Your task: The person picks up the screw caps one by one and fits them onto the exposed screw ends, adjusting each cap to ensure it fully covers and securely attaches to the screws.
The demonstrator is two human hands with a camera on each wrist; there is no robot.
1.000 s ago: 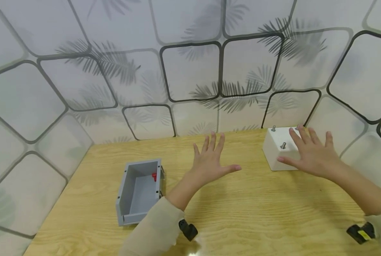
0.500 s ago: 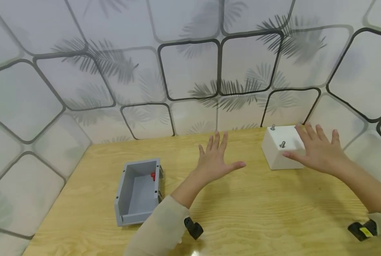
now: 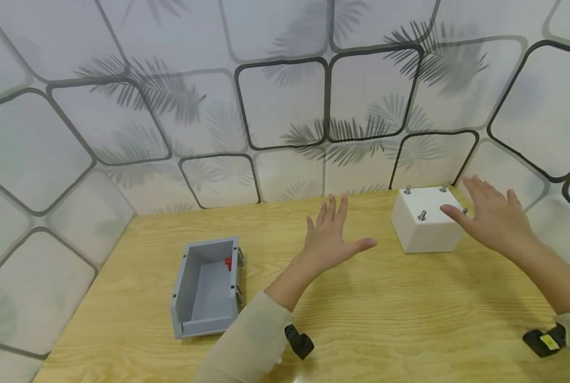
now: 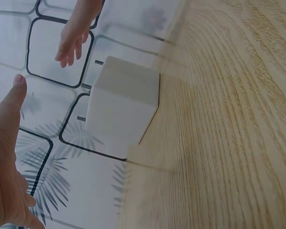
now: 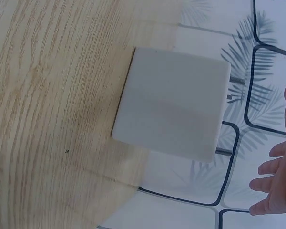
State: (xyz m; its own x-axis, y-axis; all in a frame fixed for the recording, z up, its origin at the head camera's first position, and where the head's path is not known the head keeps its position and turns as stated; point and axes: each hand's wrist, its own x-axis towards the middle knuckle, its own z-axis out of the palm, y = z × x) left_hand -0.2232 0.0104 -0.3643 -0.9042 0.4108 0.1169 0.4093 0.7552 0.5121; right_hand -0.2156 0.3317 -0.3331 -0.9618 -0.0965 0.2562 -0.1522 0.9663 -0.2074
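Observation:
Fingers spread and holding nothing, my left hand [image 3: 328,242] hovers over the middle of the table, between a grey bin and a white block. My right hand [image 3: 497,218] is raised at the right side of the white block [image 3: 430,236], its thumb partly in front of the block's top in the head view; the right wrist view shows this hand [image 5: 279,176] apart from the block. Several metal bolts [image 3: 422,215] stick up from the block's top face. The grey bin [image 3: 179,303] stands at the left with small red pieces [image 3: 229,264] inside, against its right wall.
The wooden table [image 3: 361,319] meets a patterned wall covering [image 3: 285,106] at the back and on both sides. A black wrist camera [image 3: 299,342] sits at the left sleeve and another black camera [image 3: 544,340] at the right sleeve.
Both hands have drifted to the right, the right one uncovering more of the block's top and its bolts. The block and the bin stay in place.

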